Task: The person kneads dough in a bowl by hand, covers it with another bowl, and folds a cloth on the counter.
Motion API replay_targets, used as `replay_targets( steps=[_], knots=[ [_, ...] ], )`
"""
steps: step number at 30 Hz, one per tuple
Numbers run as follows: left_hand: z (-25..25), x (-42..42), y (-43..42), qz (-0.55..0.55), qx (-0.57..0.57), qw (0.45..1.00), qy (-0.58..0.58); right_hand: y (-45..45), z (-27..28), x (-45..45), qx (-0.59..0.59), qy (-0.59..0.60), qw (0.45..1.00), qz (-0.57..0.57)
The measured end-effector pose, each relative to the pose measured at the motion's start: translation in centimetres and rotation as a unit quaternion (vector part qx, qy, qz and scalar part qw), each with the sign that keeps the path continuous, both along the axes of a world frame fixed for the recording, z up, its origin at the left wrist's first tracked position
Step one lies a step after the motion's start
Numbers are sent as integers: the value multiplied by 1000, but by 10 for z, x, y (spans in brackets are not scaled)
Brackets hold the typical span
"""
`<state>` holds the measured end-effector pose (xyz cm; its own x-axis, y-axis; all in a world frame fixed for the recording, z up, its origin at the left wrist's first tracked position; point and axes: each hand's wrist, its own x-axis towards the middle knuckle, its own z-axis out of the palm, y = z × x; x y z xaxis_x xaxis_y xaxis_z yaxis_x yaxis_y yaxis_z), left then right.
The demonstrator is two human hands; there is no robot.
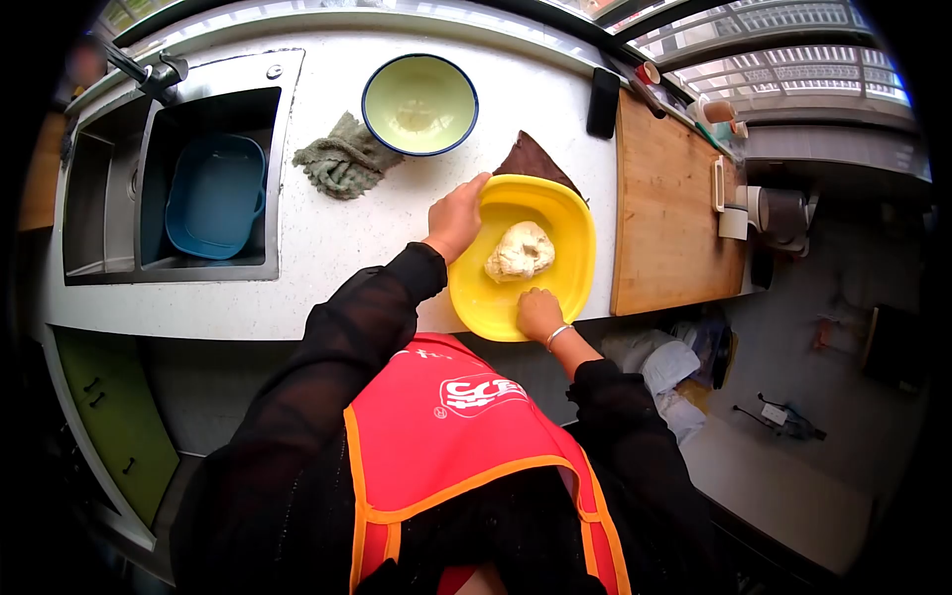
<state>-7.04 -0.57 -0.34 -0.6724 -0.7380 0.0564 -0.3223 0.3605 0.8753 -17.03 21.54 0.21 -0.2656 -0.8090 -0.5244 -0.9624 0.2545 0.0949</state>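
Note:
A yellow basin (pixel 572 223) sits tilted at the counter's front edge, with a rough pale lump of dough (pixel 522 251) in it. My left hand (pixel 458 220) grips the basin's rim at the upper left, fingers closed over the edge. My right hand (pixel 538 315), a bracelet at its wrist, is curled into a fist inside the near side of the basin. It is just below the dough and apart from it; I see nothing held in it. Part of a dark brown cloth (pixel 535 162) shows from behind the basin.
A pale green bowl with a blue rim (pixel 420 104) and a crumpled grey-green rag (pixel 344 159) lie behind on the white counter (pixel 327 238). To the left, a blue tub (pixel 215 198) stands in the sink (pixel 280 119). A wooden board (pixel 674 218) and black phone-like object (pixel 603 102) are right.

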Motion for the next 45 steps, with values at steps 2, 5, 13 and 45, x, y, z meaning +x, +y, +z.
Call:
replay_targets(
  steps=[2,5,13,45],
  knots=[
    [3,-1,1,-2,1,1000,4,2,-3,0,67,-137,985,-83],
    [6,-2,-4,-27,8,998,-50,-23,40,-25,160,6,987,7],
    [4,-2,-1,-28,15,999,-38,6,5,2,43,-55,996,-59],
    [-2,-3,3,-10,-4,1000,-13,-4,-30,36,-37,-142,952,-269]
  ],
)
